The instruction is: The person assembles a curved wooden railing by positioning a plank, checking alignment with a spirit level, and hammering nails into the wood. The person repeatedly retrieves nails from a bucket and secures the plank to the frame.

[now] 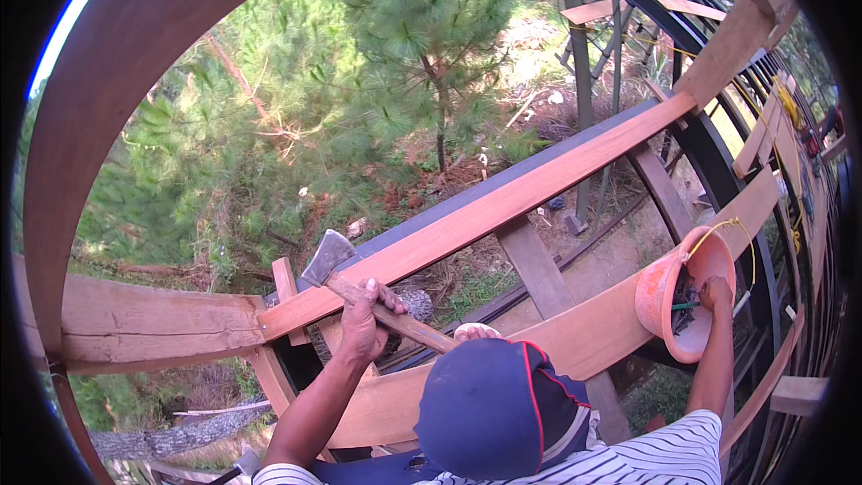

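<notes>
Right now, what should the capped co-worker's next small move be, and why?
Probably, the co-worker should draw the right hand out of the orange bucket before moving the hatchet: that hand reaches inside, while the left hand grips the wooden handle, so attention may be split.

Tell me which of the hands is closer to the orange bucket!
The right. The right hand is reaching inside the orange bucket; the left hand is far off to the bucket's left, gripping a hatchet by its wooden handle.
</notes>
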Available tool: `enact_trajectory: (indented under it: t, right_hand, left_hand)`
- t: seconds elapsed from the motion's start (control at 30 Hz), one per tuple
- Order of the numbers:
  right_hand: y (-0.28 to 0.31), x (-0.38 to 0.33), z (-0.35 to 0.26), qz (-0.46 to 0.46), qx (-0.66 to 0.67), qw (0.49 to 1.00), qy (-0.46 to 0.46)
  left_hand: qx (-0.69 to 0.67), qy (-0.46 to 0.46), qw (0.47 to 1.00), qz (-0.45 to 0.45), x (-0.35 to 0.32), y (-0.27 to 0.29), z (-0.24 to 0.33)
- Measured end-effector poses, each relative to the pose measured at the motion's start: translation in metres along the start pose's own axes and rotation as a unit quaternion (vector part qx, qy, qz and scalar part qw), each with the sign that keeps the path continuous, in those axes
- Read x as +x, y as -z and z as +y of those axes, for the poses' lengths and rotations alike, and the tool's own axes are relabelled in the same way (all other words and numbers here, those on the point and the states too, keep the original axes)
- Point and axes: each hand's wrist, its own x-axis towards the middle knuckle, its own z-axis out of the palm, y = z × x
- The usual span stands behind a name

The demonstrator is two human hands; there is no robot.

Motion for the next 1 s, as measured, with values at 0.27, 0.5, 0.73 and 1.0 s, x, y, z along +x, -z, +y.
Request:
enact_trajectory:
  t: [0.27,0.5,0.73,1.0]
  right_hand:
    - [0.004,-0.042,-0.022,0.009,0.109,0.993,0.043]
    - [0.009,-0.094,-0.093,0.107,0.2,0.973,0.037]
    - [0.001,-0.152,-0.137,0.142,0.243,0.959,0.03]
    - [0.017,-0.175,-0.132,0.204,0.252,0.946,0.001]
  left_hand:
    - [0.02,-0.001,1.0,-0.001,-0.074,0.058,0.026]
    - [0.021,0.005,0.999,0.024,-0.101,0.073,0.027]
    - [0.028,0.005,0.999,0.025,-0.107,0.087,0.026]
    - [0.04,-0.003,0.999,0.018,-0.115,0.092,0.026]
